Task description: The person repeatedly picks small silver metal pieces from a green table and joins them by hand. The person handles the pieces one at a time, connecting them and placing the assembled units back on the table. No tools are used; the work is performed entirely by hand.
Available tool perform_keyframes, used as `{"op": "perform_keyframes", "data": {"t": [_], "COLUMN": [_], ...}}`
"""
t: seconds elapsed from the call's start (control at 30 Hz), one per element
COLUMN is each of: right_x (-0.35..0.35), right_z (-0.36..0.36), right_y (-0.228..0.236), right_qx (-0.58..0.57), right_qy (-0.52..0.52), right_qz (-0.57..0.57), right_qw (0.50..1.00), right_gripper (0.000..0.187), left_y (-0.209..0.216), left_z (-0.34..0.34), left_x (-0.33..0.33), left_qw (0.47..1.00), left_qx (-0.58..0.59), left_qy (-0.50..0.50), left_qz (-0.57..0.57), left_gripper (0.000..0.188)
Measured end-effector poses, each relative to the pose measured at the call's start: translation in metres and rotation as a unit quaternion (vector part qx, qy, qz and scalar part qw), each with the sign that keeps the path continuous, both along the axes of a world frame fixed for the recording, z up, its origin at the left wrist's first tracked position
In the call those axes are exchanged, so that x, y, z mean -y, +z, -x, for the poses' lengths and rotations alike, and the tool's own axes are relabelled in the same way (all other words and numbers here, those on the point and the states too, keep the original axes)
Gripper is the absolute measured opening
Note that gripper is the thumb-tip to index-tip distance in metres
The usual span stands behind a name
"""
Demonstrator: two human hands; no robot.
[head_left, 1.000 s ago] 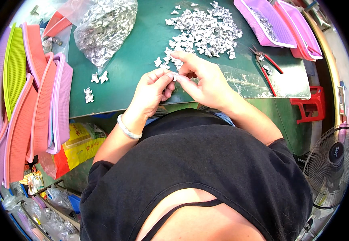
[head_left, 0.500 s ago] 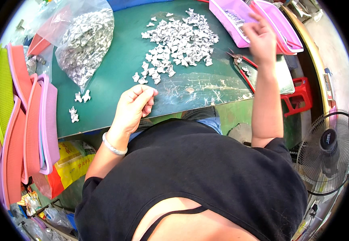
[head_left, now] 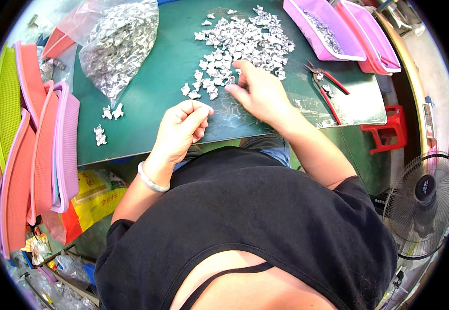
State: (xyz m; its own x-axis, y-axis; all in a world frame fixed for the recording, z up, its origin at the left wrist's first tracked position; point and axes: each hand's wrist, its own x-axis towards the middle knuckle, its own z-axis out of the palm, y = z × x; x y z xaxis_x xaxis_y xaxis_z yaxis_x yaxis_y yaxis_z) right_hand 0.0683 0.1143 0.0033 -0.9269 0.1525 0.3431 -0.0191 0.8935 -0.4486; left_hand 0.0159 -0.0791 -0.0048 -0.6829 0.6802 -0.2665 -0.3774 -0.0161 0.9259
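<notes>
Small silvery metal figure-shaped parts (head_left: 245, 39) lie in a loose pile on the green table. At the pile's near edge is my right hand (head_left: 260, 95), palm down, its thumb and forefinger apart around the closest pieces; no grip on one shows. To its left, my left hand (head_left: 183, 124) is closed near the table's front edge, thumb against the curled forefinger. Whatever those fingers may hold is hidden. Red-handled cutting pliers (head_left: 325, 85) lie with their jaws apart to the right of the pile, and several small metal bits rest beside them.
A clear plastic bag (head_left: 118, 46) full of similar parts stands at the back left, with a few loose figures (head_left: 100, 135) before it. A purple basket (head_left: 351, 56) holds small metal bits. Stacked plastic baskets (head_left: 43, 150) line the left; a red stool (head_left: 387, 129) and fan (head_left: 421, 206) stand right.
My right hand has come from over the purple basket at the right back down to the pile's near edge. My left hand stays closed in about the same place. The whole view has shifted slightly.
</notes>
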Motion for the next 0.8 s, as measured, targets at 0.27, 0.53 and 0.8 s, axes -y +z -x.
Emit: {"op": "perform_keyframes", "data": {"t": [0.27,0.53,0.8], "right_x": [0.003,0.016,0.028], "right_z": [0.002,-0.01,-0.01], "right_y": [-0.008,0.007,0.006], "right_qx": [-0.022,-0.057,-0.089], "right_qy": [0.009,0.136,0.187], "right_qz": [0.031,0.16,0.156], "right_qw": [0.999,0.976,0.966], "right_gripper": [0.044,0.056,0.061], "left_y": [0.0,0.007,0.004], "left_z": [0.0,0.002,0.003], "left_x": [-0.001,-0.007,-0.007], "left_qw": [1.0,1.0,1.0], "left_qx": [-0.004,0.013,0.013], "left_qy": [-0.004,0.005,0.019], "left_qz": [-0.002,0.026,0.013], "left_gripper": [0.013,0.014,0.013]}}
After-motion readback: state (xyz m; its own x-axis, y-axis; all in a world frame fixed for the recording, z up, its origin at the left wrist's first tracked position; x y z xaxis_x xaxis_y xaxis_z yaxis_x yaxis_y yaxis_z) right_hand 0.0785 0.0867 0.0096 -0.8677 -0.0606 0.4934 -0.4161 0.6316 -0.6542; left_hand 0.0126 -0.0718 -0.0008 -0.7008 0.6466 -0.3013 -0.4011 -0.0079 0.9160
